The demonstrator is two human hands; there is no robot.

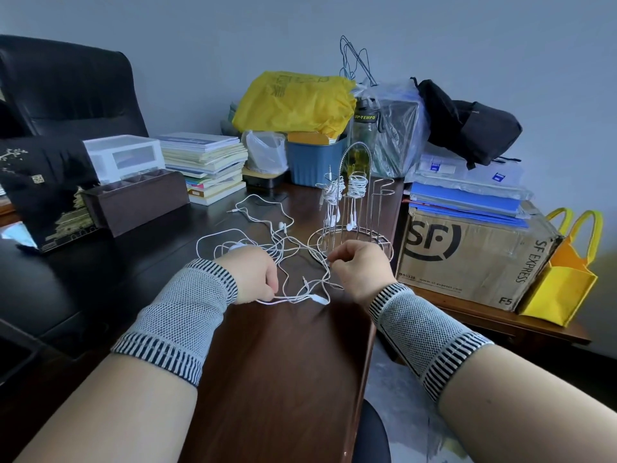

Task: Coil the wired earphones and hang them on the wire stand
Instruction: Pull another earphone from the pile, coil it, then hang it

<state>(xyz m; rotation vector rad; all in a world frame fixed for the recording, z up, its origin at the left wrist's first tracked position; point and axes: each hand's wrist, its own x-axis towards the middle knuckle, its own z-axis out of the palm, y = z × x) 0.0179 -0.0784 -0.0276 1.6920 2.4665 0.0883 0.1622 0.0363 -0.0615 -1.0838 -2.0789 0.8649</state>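
Observation:
Loose white wired earphones lie tangled on the dark wooden desk, cables spreading from mid-desk toward my hands. My left hand pinches a cable low near the desk surface. My right hand pinches another stretch of the same tangle, fingers curled, just in front of the wire stand. The metal stand has a round base and upright prongs. Two coiled earphone bundles hang on it, their earbuds dangling.
A stack of books, a brown organiser box and a blue bin line the back of the desk. An SF cardboard box with blue folders sits right of the stand. A black chair is at left.

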